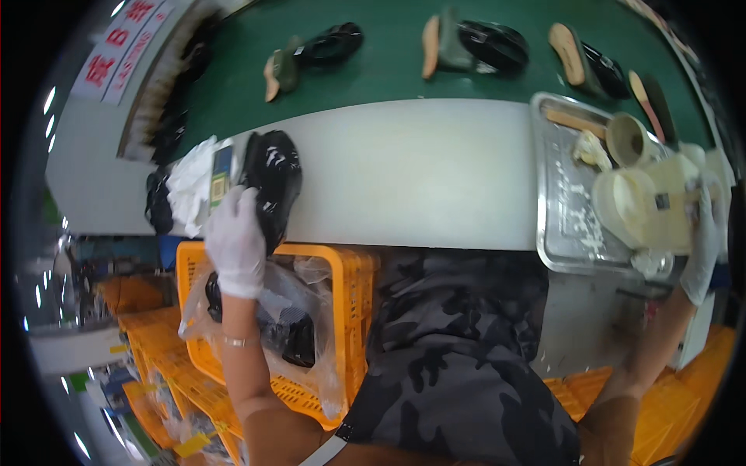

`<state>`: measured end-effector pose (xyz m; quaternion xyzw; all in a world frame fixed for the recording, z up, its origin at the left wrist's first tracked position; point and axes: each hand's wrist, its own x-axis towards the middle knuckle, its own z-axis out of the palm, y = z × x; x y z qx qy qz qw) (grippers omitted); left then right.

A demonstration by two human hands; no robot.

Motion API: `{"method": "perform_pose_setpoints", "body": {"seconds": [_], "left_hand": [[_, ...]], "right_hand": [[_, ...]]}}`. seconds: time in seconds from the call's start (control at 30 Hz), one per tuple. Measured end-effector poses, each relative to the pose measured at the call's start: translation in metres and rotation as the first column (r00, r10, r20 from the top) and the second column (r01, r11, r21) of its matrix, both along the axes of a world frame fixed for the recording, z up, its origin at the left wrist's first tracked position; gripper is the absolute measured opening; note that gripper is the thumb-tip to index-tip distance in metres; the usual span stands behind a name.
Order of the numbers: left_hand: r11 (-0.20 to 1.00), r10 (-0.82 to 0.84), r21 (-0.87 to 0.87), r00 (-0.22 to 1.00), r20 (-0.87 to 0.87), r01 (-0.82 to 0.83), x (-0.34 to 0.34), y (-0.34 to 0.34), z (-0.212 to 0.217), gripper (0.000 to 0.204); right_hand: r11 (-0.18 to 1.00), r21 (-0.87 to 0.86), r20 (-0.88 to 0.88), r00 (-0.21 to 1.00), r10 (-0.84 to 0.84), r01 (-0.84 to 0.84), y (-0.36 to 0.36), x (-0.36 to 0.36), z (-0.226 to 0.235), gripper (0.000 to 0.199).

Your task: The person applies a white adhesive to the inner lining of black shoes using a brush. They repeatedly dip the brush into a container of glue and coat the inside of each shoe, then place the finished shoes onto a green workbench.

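Note:
My left hand (235, 239), in a white glove, has its fingers bent against the near left edge of a glossy black shoe upper (278, 175) on the white worktop; its fingertips are partly hidden. Far to the right, my gloved right hand (703, 233) is closed around what looks like the handle of a brush. The dark band of that brush (662, 202) shows over a cream-coloured tub (622, 198). This tub stands in a metal tray (563, 210) spattered with white residue.
Shoe lasts with tan soles and black uppers (493, 46) lie along a green belt (388, 70). Left of the upper are a white cloth (190, 186) and a small dark card (221, 167). Below, an orange crate (353, 311) holds bagged black pieces. A round cup (628, 140) sits in the tray.

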<state>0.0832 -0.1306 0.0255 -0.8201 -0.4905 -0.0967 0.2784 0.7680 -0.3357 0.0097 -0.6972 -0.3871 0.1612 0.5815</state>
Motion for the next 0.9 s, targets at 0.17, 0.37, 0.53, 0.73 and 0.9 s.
{"method": "perform_pose_setpoints", "body": {"seconds": [0.17, 0.37, 0.53, 0.73, 0.9], "left_hand": [[0.977, -0.203, 0.005, 0.923, 0.328, 0.213, 0.005, -0.005, -0.005, 0.031], [0.839, 0.296, -0.317, 0.118, 0.948, 0.442, 0.057, -0.04, 0.012, 0.037], [0.894, -0.347, -0.034, 0.74, 0.577, 0.446, 0.046, -0.029, 0.012, 0.037], [0.938, -0.347, 0.096, 0.886, 0.308, 0.334, 0.032, -0.011, 0.003, 0.033], [0.813, -0.145, -0.091, 0.35, 0.926, 0.576, 0.05, -0.017, -0.007, 0.041]], "right_hand": [[0.98, -0.027, 0.28, 0.942, -0.184, 0.199, 0.018, -0.105, 0.036, 0.023], [0.976, 0.103, 0.097, 0.978, 0.183, -0.193, 0.033, -0.199, 0.02, 0.009], [0.956, -0.051, 0.459, 0.843, 0.279, -0.289, 0.042, -0.206, -0.019, 0.015], [0.903, -0.206, 0.418, 0.801, 0.429, -0.376, 0.027, -0.202, -0.013, 0.013], [0.927, -0.182, -0.062, 0.945, 0.322, -0.327, -0.008, -0.194, 0.003, 0.013]]}}
